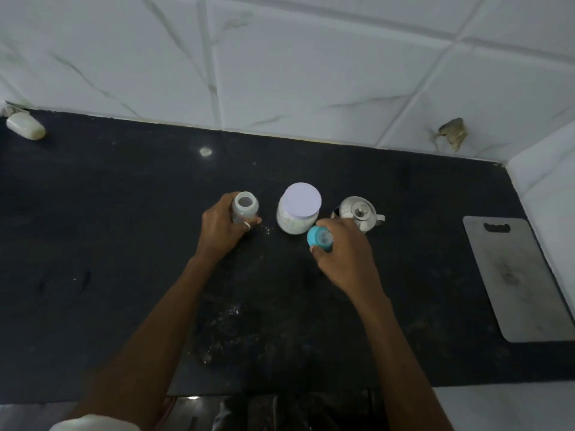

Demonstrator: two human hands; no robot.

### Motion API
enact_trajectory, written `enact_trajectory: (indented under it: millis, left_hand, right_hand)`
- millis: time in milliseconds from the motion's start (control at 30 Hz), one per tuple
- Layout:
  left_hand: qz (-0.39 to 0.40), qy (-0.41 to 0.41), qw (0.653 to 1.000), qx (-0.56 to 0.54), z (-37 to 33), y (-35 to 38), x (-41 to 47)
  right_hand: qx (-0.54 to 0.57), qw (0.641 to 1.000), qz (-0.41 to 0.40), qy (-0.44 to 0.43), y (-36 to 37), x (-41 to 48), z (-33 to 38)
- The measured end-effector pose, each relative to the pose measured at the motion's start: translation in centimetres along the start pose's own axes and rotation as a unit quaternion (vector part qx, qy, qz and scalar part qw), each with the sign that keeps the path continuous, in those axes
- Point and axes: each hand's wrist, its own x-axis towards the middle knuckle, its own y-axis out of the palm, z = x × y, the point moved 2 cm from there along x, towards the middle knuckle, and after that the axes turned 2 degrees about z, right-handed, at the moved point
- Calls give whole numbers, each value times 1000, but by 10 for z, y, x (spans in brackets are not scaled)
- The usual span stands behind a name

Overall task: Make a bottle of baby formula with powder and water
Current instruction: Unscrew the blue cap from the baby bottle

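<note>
Here, on a dark counter, the left hand grips the open, upright bottle to steady it; the right hand holds its blue cap aside, beside the lidded powder jar and metal kettle.

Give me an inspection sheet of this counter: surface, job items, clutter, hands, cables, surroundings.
Surface: black countertop, white specks and smears near the front middle.
Job's things: open baby bottle upright; powder jar with lid on; steel kettle lidded; teal nipple cap off the bottle.
Clutter: white bar-shaped object at back left; grey cutting board at right.
Hands: left hand grips the bottle; right hand holds the cap.
Cables: nothing seen.
Surroundings: white marbled wall tiles, one chipped spot at right.
</note>
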Motion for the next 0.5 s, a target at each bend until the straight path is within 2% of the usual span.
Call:
enact_trajectory:
  millis: [133, 267, 500]
  left_hand:
    - [-10, -5, 1000, 13, 0, 1, 1]
    - [-16, -1, 1000, 24, 1, 2, 1]
    - [-12, -2, 999, 46, 1, 5, 2]
  right_hand:
    - [-29, 998, -11, 63, -1, -13, -43]
    - [-54, 991, 15, 123, 8, -22, -75]
    - [-69, 985, 67, 143, 26, -30, -94]
